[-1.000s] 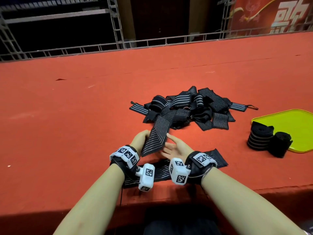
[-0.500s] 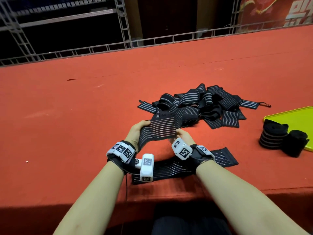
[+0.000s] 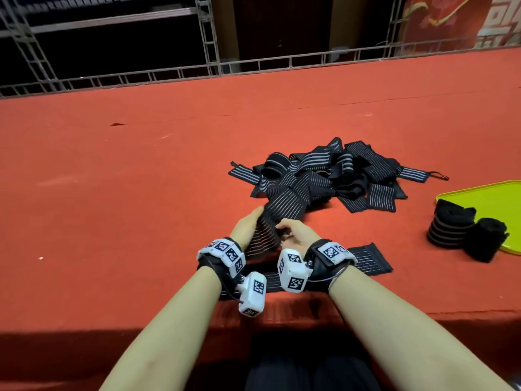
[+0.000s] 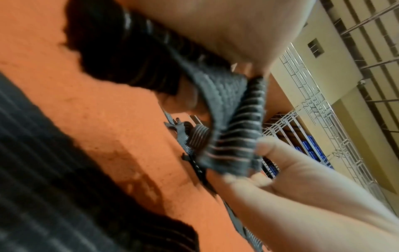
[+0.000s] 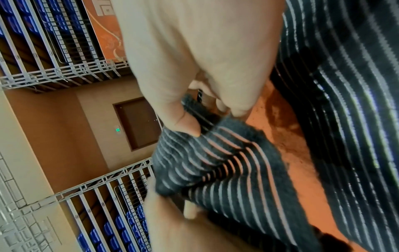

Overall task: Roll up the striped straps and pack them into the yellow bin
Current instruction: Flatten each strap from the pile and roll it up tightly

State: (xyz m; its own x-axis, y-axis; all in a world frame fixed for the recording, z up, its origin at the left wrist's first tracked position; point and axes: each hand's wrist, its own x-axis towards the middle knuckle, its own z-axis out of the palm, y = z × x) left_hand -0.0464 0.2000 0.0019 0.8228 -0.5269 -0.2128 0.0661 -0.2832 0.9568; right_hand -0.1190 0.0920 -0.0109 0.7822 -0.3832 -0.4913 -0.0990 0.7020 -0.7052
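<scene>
From the head view, we see our left hand [image 3: 248,227] and right hand [image 3: 296,235] close together above the red felt tabletop [image 3: 127,207], both clamped on the near end of a black elastic strap with thin pale stripes [image 3: 284,201]; its far end trails back into the tangled pile of striped straps [image 3: 338,173]. Half a second ago this strap was stretched flat and wide between our hands; now it is bunched and narrowed as the hands have come inward, so we judge the first turns of a roll are starting. Another flat striped strap [image 3: 366,261] lies under our wrists at the tabletop's near edge. Two finished black rolls [image 3: 468,232] stand at the rim of the shallow yellow plastic bin [image 3: 490,201], at least partly on it, so most of the packing remains. In the left wrist view, the left thumb and fingers [image 4: 270,150] pinch the strap's striped edge [image 4: 233,145], which folds over on itself; the picture is blurred. In the right wrist view, the right thumb [image 5: 183,122] presses the strap's fuzzy end [image 5: 215,162] against curled fingers, while the left hand's fingers grip it from below.
</scene>
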